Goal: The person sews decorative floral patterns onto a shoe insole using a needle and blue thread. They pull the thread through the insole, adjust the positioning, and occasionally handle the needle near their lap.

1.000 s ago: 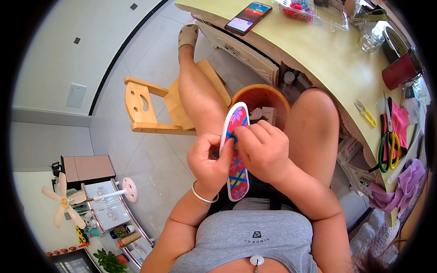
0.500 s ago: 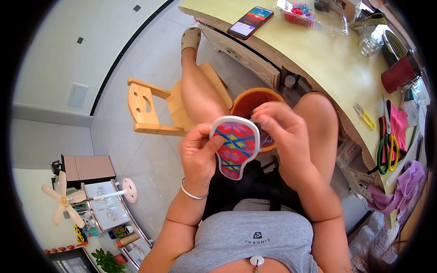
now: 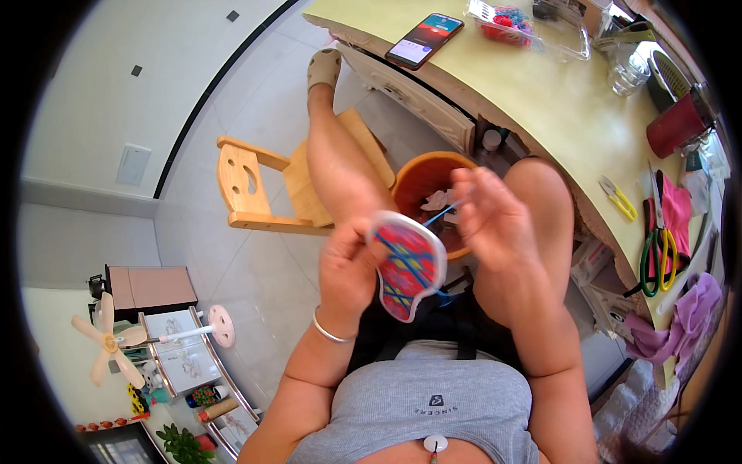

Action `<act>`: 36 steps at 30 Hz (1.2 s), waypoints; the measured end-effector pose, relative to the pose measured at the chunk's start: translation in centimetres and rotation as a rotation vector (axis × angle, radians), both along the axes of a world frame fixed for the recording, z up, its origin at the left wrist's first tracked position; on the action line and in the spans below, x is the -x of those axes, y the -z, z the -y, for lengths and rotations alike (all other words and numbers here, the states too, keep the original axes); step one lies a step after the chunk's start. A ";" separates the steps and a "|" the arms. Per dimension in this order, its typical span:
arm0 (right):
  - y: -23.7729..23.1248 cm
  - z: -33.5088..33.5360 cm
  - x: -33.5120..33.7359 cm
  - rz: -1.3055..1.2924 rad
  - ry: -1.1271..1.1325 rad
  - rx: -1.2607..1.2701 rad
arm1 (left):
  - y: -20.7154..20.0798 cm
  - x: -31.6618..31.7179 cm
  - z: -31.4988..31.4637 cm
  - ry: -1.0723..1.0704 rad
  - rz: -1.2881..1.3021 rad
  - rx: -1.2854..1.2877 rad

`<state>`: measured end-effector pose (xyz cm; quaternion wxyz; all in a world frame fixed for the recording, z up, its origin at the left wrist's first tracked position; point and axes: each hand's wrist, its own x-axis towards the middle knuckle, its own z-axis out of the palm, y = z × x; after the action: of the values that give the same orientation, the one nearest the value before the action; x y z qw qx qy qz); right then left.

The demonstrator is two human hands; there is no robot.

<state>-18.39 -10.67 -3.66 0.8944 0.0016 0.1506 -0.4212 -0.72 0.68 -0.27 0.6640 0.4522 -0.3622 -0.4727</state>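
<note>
My left hand (image 3: pixel 346 267) grips an embroidered insole (image 3: pixel 403 267) by its left edge, thumb on top. The insole has a red and pink face with blue and yellow crossing lines and a white rim. From its upper right edge a blue thread (image 3: pixel 439 215) runs taut to my right hand (image 3: pixel 496 220). The fingers of that hand are pinched together on the thread, slightly blurred; whether a needle is among them cannot be made out. More blue thread shows by the insole's lower right edge.
Below my hands stands an orange-brown bucket (image 3: pixel 410 172) with crumpled scraps inside. A small wooden chair (image 3: pixel 297 182) is beyond my left hand. On the yellow table lie a phone (image 3: pixel 425 40), yellow snips (image 3: pixel 618 197), scissors (image 3: pixel 658 247) and a plastic box (image 3: pixel 506 27) of coloured thread.
My right hand has drawn away from the insole to the right, and a stretch of blue thread now shows between them. The insole has shifted slightly right and down and tilted.
</note>
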 end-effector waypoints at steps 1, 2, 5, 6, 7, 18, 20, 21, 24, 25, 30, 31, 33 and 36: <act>0.8 1.0 1.5 0.215 0.038 0.048 | -0.1 -0.6 0.4 -0.039 -0.075 0.001; -0.3 2.0 3.3 0.239 0.104 0.104 | -0.3 -1.9 0.5 -0.085 -0.149 0.000; 0.4 5.0 9.5 -0.123 0.632 0.299 | -0.3 -7.0 0.3 0.109 -0.544 0.173; 0.7 6.2 12.2 -0.155 0.746 0.345 | -0.8 -8.2 0.4 0.052 -0.651 0.189; 0.2 6.4 13.3 -0.076 0.743 0.366 | -0.6 -8.1 0.2 0.053 -0.651 0.165; -3.3 1.7 4.9 -0.758 0.654 0.582 | 2.5 -4.0 2.0 0.563 -1.225 0.116; -6.5 -1.0 1.4 -0.914 0.411 0.558 | 2.5 -3.1 1.9 0.583 -1.242 0.116; -7.3 -2.0 0.3 -1.072 0.343 0.684 | 2.4 -2.6 1.9 0.597 -1.247 0.120; -5.3 -2.7 -2.0 -1.084 0.472 1.287 | 3.1 -1.4 2.7 0.724 -1.336 0.163; -5.3 -2.6 -2.8 -1.099 0.613 1.458 | 3.7 -1.2 2.9 0.765 -1.376 0.190; -4.6 -3.8 -5.0 -1.092 0.681 1.585 | 4.9 -0.7 3.4 0.885 -1.466 0.268; -4.5 -3.9 -5.2 -1.092 0.684 1.587 | 5.1 -0.8 3.5 0.890 -1.464 0.266; -4.4 -4.0 -5.3 -1.093 0.693 1.590 | 5.3 -0.7 3.5 0.902 -1.471 0.264; -4.4 -4.0 -5.4 -1.082 0.689 1.585 | 5.4 -0.8 3.5 0.908 -1.467 0.264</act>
<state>-13.00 -6.71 0.69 0.2800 -0.7384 0.2039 -0.5786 0.08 -2.82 -5.63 0.5240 -0.2350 -0.0401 -0.8176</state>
